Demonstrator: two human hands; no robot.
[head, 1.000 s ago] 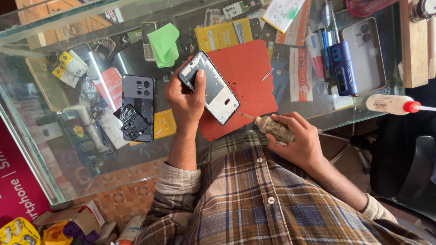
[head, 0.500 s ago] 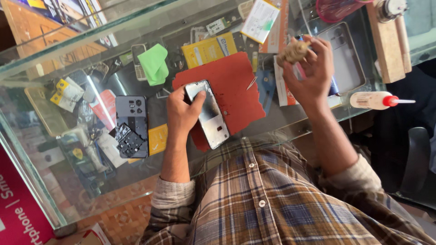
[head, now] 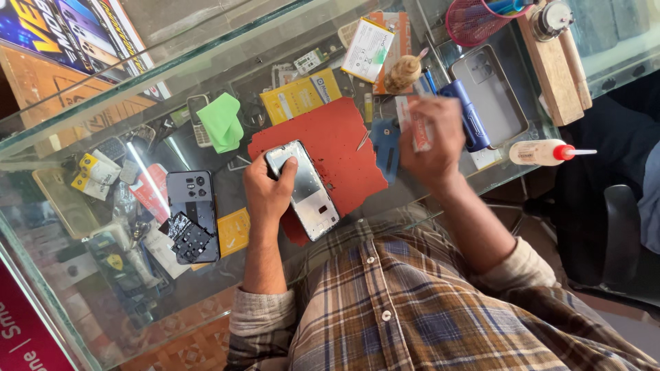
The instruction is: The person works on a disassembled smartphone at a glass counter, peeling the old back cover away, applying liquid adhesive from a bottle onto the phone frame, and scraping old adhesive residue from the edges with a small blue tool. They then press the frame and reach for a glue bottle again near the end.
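My left hand (head: 269, 191) grips a bare silver phone frame (head: 304, 189), held tilted over a torn red mat (head: 344, 141) on the glass counter (head: 103, 124). My right hand (head: 432, 137) is blurred above the mat's right edge, fingers curled, over a white and red strip (head: 414, 124). Whether it holds that strip is unclear. A tan brush-like tool (head: 402, 72) stands on the counter just beyond the right hand, apart from it.
A green cloth (head: 223, 122) and a dark phone back (head: 192, 213) lie left of the mat. To the right are a blue tool (head: 469, 113), a grey phone cover (head: 491, 93), a red-tipped glue bottle (head: 543, 152), a wooden block (head: 550, 62) and a pink mesh cup (head: 481, 20).
My right hand carried the tan tool from near my chest to the far side of the counter, let it go there, and has drawn back. The left hand keeps the phone frame.
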